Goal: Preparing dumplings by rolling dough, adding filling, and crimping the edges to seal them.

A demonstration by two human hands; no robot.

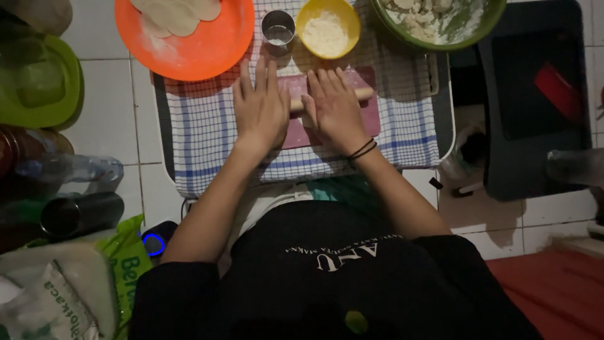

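Hands: left hand (261, 110) and right hand (333, 108) lie flat, fingers stretched out, palms pressed on a rolling pin (363, 94); neither one is curled around it.
Rolling pin: pale wooden, lying crosswise at upper centre of the frame, mostly hidden under the palms, one end showing to the right.
Board: pink board (371, 116) under the pin, resting on a blue-checked cloth (207, 135).
Above the hands: orange plate (189, 53) with flat dough rounds (179, 12), small metal cup (278, 28), yellow bowl of flour (327, 28).
Upper right: green bowl (440, 22) holding floured dough pieces.
Wrist: dark bands (363, 150) on the right one.
Floor: white tiles (107, 126) around.
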